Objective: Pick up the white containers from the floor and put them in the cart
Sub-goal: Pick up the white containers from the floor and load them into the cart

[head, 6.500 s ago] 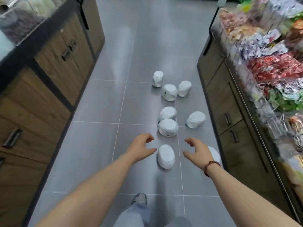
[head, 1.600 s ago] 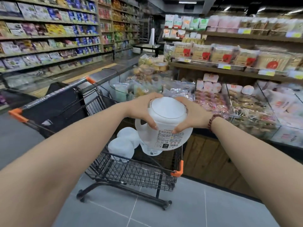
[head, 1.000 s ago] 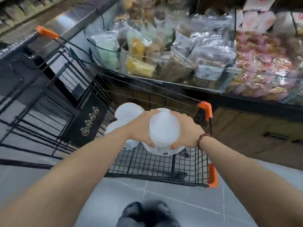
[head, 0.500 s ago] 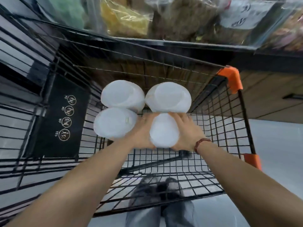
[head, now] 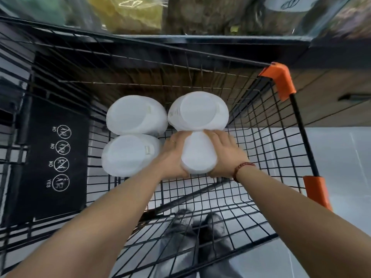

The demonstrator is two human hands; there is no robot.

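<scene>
At the left of the cart [head: 279, 125], beside the black warning panel [head: 58, 157], two white containers [head: 136, 115] stand one behind the other, and a third [head: 198, 111] stands to their right at the far end. The left hand [head: 172, 157] and right hand [head: 224, 153] clasp the held container [head: 198, 155] from either side, fingers [head: 212, 135] wrapped round its walls, its long axis upright, low in the basket and touching the far right one. The open slot beside the near left container looks ready; release should need only spreading the fingers, though the neighbours leave the left hand little room.
</scene>
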